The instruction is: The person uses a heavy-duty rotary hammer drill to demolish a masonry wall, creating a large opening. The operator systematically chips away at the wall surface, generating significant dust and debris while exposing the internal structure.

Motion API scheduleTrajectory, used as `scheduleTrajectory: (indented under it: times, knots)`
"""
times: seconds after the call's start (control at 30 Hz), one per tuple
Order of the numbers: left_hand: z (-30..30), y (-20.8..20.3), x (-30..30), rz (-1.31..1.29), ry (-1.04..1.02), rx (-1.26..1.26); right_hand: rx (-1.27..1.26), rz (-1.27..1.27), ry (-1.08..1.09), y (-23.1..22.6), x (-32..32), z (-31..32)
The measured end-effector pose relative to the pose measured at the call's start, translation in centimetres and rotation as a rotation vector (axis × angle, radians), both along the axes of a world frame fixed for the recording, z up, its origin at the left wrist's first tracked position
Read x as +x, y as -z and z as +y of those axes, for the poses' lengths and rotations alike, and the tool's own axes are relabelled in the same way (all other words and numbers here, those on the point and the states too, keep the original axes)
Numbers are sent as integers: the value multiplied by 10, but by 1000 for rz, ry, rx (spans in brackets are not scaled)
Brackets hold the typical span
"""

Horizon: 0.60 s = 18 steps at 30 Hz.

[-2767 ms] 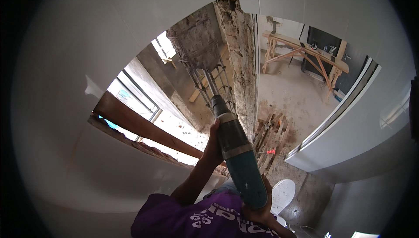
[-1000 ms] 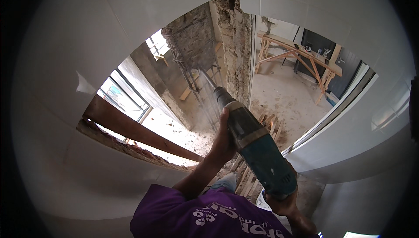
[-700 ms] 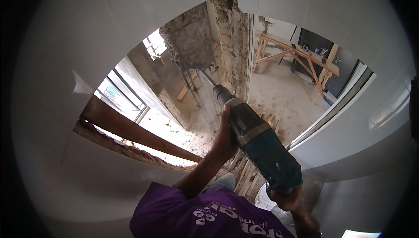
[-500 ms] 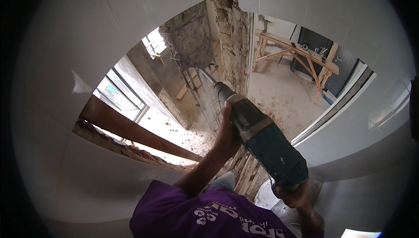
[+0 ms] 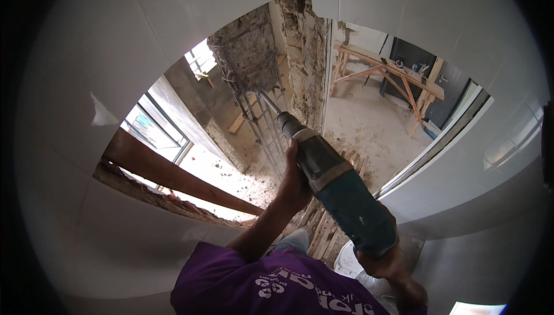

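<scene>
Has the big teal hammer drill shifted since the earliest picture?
Yes. The teal hammer drill has swung from near-upright to slanting lower right, judged against the broken brick wall.

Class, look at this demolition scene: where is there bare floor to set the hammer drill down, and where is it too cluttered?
Bare: dusty floor between broken wall and wooden trestle. Crowded: wood scraps under the hammer drill; rubble beside the timber beam.

We note a teal-green and black drill [image 5: 337, 185] with a silver band; purple shirt [image 5: 271, 286] with white print; glossy white tiles [image 5: 173, 20]; grey-brown rough brick wall [image 5: 300, 49]; orange-brown wooden trestle [image 5: 392, 75]; white bucket [image 5: 349, 260].
</scene>
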State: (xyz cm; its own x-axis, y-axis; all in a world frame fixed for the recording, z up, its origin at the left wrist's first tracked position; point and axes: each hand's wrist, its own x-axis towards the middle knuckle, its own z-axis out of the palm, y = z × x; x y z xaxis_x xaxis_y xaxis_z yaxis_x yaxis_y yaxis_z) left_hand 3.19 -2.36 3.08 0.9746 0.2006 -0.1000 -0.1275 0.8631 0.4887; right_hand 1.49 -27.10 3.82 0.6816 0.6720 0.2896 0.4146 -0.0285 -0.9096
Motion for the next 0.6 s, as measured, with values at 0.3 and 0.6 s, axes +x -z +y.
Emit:
scheduleTrajectory:
  times: [0.3, 0.6]
  knots:
    - [10, 18, -8, 26, 22, 41, 145, 56, 45, 22, -21, 15]
    - [4, 5, -7, -31, 17, 69, 33, -29, 34, 14, -12, 10]
